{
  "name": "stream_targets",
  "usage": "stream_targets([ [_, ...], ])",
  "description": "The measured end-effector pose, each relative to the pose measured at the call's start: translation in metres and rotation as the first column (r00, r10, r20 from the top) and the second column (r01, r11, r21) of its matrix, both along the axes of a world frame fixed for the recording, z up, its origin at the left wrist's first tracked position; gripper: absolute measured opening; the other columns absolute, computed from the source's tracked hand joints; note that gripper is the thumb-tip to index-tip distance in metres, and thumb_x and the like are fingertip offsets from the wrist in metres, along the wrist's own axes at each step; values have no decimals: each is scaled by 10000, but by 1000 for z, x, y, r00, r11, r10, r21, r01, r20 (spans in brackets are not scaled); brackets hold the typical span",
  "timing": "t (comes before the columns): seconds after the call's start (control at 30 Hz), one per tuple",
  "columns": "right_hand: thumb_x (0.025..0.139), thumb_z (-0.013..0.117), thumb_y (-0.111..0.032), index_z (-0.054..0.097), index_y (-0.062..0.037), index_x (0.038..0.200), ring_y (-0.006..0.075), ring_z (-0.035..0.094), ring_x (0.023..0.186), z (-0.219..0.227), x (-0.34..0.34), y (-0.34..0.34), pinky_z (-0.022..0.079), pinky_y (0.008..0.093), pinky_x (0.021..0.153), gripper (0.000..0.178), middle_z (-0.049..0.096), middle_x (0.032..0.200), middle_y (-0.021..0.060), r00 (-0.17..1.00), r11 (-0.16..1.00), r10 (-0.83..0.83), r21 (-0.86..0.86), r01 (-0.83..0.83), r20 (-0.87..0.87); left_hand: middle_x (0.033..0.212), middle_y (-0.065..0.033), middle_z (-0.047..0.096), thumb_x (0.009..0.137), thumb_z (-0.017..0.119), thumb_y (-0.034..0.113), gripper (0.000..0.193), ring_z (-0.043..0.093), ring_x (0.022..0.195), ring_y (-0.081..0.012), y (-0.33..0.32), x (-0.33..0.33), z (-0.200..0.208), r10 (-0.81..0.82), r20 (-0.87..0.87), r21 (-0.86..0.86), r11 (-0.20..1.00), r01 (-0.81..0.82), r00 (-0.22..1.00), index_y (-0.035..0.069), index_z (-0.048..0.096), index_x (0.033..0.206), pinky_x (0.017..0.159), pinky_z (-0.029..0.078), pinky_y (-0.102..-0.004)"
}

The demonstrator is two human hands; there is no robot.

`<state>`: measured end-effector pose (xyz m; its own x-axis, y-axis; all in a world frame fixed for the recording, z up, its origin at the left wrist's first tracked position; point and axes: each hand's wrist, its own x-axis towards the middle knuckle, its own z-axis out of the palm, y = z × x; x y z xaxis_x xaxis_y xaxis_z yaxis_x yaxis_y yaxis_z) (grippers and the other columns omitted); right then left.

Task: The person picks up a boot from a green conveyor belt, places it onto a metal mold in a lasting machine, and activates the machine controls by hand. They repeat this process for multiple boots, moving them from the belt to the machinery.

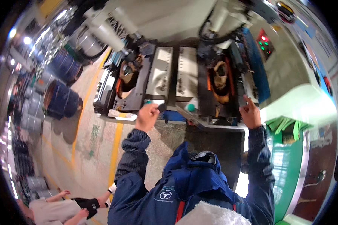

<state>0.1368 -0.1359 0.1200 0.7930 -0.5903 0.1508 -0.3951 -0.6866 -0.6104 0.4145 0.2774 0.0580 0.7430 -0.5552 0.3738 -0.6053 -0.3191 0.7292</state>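
Note:
My left hand is at the front edge of the left workstation, its fingers curled in and slightly blurred. A small black piece is beside its fingertips; whether the hand grips anything is hidden. My right hand is at the front right corner of the right workstation. Its index finger points forward, the others bend, and I see nothing in it. A tan curved part lies in the right station's oval opening. Another brownish curved part sits in the left one. A round green button shows between my hands.
White cylinders slant down over both stations. A panel with red and green lights is at the right. Blue drums stand at the left. Green gloves or cloths hang right of me. Another person is at lower left.

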Motion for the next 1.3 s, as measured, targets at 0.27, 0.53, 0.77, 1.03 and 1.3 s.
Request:
stream_targets([
  [0.27, 921, 733, -416, 401, -200, 1576, 427, 688, 999, -80, 214, -54, 565, 551, 849, 767, 728, 1129, 201, 842, 939, -287, -307, 154, -457, 1268, -175, 583, 872, 728, 176, 620, 656, 1080, -400, 61, 186, 38, 365, 250, 462, 769, -442, 897, 183, 496, 1447, 884, 544, -482],
  [0.53, 891, 727, -453, 776, -63, 972, 375, 716, 803, 47, 180, -40, 562, 490, 736, 401, 733, 862, 204, 964, 884, -225, -447, 141, -141, 988, -240, 712, 908, 683, 368, 326, 679, 970, -428, 50, 330, -23, 172, 286, 589, 744, -315, 942, 79, 662, 1057, 856, 531, -533],
  [0.77, 939, 715, -382, 768, -34, 971, 119, 579, 662, 149, -66, -5, 498, 304, 594, 353, 650, 770, 22, 877, 874, -441, 313, 372, 191, 1082, -55, 719, 947, 527, 190, 259, 663, 1065, -247, 84, 439, -49, -192, 849, 466, 710, -528, 491, 114, 735, 1080, 1022, 488, -439],
  [1.03, 895, 717, -413, 742, -74, 847, 108, 557, 656, 98, -403, 41, 466, 306, 602, 344, 616, 693, -1, 496, 491, -868, 164, 856, 11, 859, -85, 733, 1024, 615, 311, 272, 688, 757, -256, 76, 287, 55, 141, 904, 78, 874, -480, 404, 83, 760, 991, 677, 525, -368],
  [1.3, 915, 708, -423, 759, -72, 1031, 365, 717, 994, -152, -674, 67, 564, 460, 905, 373, 748, 1061, 184, -101, 20, -945, -360, 933, -312, 834, -115, 751, 961, 706, 360, 292, 678, 700, -268, -15, -48, 75, -224, 676, 364, 930, -54, 702, 83, 798, 950, 654, 538, -381],
])
